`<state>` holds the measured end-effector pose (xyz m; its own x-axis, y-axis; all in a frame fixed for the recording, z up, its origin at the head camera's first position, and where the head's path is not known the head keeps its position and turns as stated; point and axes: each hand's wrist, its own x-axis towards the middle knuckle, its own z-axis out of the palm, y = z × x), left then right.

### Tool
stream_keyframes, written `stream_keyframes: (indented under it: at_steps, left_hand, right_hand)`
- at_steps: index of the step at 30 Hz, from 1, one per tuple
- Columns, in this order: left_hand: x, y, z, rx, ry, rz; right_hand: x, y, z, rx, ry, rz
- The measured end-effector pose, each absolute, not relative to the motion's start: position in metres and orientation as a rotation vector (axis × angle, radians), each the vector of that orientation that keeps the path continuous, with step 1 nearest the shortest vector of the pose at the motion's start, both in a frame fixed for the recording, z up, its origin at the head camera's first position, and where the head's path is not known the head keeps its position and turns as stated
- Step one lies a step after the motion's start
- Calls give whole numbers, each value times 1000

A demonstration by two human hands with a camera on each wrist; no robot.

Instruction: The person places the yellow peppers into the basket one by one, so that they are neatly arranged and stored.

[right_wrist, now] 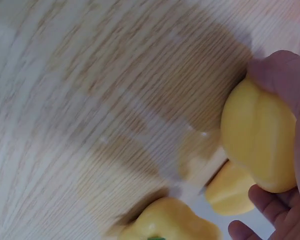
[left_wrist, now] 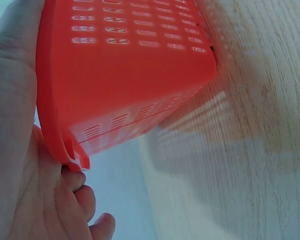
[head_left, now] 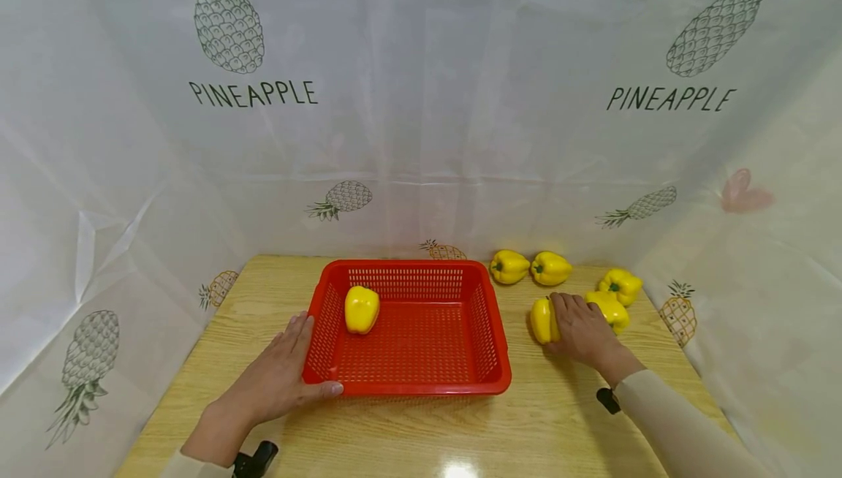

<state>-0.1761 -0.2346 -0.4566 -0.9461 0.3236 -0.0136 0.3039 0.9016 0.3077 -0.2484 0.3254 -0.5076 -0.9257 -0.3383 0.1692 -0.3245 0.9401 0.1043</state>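
A red plastic basket (head_left: 421, 389) with slotted walls stands on the table, one yellow bell pepper (head_left: 362, 310) inside at its left. My left hand (head_left: 276, 372) holds the basket's near left corner, thumb over the front rim and fingers along the left side. In the left wrist view the basket's corner (left_wrist: 135, 75) rises beside the palm. To the right of the basket, my right hand (head_left: 582, 328) grips another yellow bell pepper (right_wrist: 260, 135) between thumb and fingers. A further pepper (head_left: 608, 308) lies right beside that hand, partly covered by it.
Two yellow peppers (head_left: 509, 267) lie side by side behind the basket's right corner. One more pepper (head_left: 620, 286) is near the table's right edge. White sheeting (head_left: 421, 134) printed with pineapples encloses the wooden table (head_left: 421, 434) at the back and sides.
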Motion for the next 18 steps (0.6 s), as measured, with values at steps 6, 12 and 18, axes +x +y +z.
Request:
stream_keyframes:
  at_steps: [6,12,18]
  left_hand:
    - [-176,-235,-457,497,2998,470]
    - [-178,-235,-458,483,2985,464]
    - [-176,-234,-457,493,3003,468]
  right_hand:
    - [-248,327,-508,518,-2876,-171]
    - [-249,329,-510,529,-2837,-179]
    - [-252,329,-511,554,-2763,-142]
